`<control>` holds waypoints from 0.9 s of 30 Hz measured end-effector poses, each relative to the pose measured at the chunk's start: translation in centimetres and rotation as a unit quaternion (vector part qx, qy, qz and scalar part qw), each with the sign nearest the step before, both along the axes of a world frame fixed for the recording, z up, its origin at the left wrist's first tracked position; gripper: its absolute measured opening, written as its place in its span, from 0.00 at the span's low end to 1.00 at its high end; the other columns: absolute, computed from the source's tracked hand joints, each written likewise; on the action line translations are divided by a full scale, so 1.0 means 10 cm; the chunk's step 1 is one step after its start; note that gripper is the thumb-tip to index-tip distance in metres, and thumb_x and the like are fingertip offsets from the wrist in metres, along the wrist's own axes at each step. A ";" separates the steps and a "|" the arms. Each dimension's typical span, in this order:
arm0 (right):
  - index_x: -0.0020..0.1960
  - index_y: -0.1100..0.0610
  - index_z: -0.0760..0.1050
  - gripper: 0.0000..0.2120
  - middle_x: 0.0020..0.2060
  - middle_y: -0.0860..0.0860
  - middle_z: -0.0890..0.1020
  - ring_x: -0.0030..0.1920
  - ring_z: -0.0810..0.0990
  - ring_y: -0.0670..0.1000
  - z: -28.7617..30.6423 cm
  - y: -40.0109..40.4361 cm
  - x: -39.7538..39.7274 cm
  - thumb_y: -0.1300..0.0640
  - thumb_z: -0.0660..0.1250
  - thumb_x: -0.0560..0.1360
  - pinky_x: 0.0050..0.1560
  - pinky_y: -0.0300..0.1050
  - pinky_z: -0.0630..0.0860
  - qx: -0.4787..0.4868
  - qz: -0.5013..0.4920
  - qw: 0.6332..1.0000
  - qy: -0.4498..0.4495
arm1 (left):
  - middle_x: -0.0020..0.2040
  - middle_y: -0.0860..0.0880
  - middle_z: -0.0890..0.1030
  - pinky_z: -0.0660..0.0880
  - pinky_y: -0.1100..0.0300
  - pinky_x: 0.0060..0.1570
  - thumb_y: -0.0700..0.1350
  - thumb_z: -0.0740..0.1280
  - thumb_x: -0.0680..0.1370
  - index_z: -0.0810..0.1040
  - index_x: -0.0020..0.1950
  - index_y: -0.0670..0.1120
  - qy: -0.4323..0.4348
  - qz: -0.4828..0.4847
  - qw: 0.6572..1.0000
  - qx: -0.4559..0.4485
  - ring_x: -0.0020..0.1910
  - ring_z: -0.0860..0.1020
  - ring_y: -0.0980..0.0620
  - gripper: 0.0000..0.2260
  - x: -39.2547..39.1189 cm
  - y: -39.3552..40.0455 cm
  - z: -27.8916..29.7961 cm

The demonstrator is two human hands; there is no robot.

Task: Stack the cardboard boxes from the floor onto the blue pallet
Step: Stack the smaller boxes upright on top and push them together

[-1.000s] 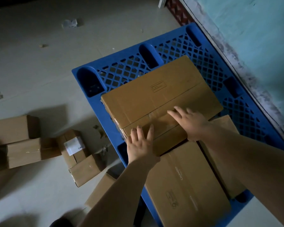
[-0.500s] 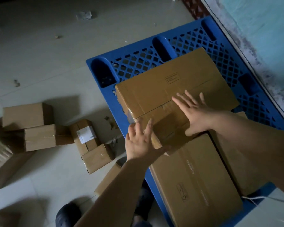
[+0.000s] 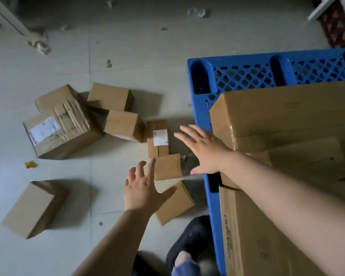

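Both our left hand (image 3: 145, 188) and right hand (image 3: 204, 150) are spread wide and empty above the small box (image 3: 167, 166) on the floor, just beside the blue pallet's (image 3: 199, 76) left edge. We should clasp opposite sides and lift level.

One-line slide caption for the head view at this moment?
Both open hands, left hand and right hand, reach toward small cardboard boxes on the floor beside the partly loaded blue pallet.

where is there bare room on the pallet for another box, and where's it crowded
Bare grid shows only along the far edge of the blue pallet, beyond the large top box. Nearer, boxes cover it. On the floor, small boxes crowd beside both open hands: left hand, right hand.
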State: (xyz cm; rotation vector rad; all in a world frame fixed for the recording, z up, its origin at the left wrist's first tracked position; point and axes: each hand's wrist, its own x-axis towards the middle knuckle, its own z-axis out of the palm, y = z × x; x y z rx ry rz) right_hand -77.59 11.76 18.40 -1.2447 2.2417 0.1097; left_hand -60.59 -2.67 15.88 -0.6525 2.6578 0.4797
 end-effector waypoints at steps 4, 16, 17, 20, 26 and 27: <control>0.75 0.47 0.35 0.53 0.75 0.49 0.37 0.75 0.37 0.56 -0.58 -0.25 0.48 0.45 0.73 0.67 0.72 0.60 0.45 0.064 0.044 0.996 -0.051 | 0.73 0.50 0.59 0.64 0.51 0.66 0.73 0.60 0.64 0.48 0.74 0.57 -0.046 0.014 0.999 0.023 0.70 0.60 0.46 0.44 0.49 0.00 -0.44; 0.74 0.52 0.47 0.50 0.72 0.53 0.58 0.70 0.62 0.59 -2.50 0.03 1.40 0.46 0.75 0.64 0.60 0.55 0.70 0.196 -0.180 0.956 -0.122 | 0.71 0.47 0.61 0.70 0.49 0.60 0.63 0.71 0.64 0.49 0.74 0.57 -0.138 0.286 0.923 0.218 0.66 0.67 0.43 0.46 1.11 0.23 -2.12; 0.75 0.51 0.44 0.53 0.74 0.54 0.56 0.71 0.61 0.59 -2.63 0.05 1.41 0.44 0.76 0.64 0.62 0.56 0.68 0.197 -0.240 0.941 -0.133 | 0.71 0.46 0.62 0.70 0.49 0.61 0.60 0.73 0.64 0.50 0.74 0.57 -0.128 0.369 0.881 0.267 0.66 0.67 0.42 0.46 1.12 0.22 -2.25; 0.76 0.51 0.40 0.57 0.76 0.54 0.52 0.74 0.57 0.59 -2.92 0.07 1.38 0.39 0.75 0.63 0.68 0.56 0.62 0.175 -0.433 0.863 -0.193 | 0.72 0.44 0.63 0.68 0.46 0.63 0.55 0.74 0.67 0.50 0.75 0.55 -0.096 0.537 0.747 0.380 0.67 0.67 0.41 0.45 1.12 0.20 -2.56; 0.75 0.48 0.52 0.46 0.73 0.52 0.62 0.71 0.63 0.58 -3.02 -0.09 1.39 0.35 0.70 0.65 0.67 0.56 0.65 0.109 -0.595 0.734 -0.307 | 0.73 0.47 0.63 0.64 0.43 0.56 0.54 0.69 0.71 0.49 0.75 0.55 -0.108 0.600 0.622 0.492 0.69 0.64 0.42 0.39 1.02 0.24 -2.62; 0.75 0.48 0.53 0.45 0.72 0.52 0.63 0.70 0.65 0.58 -2.95 -0.14 1.39 0.35 0.70 0.66 0.67 0.57 0.66 0.092 -0.610 0.724 -0.310 | 0.72 0.47 0.63 0.64 0.42 0.56 0.54 0.69 0.72 0.50 0.74 0.54 -0.098 0.607 0.615 0.493 0.68 0.65 0.42 0.38 1.00 0.21 -2.55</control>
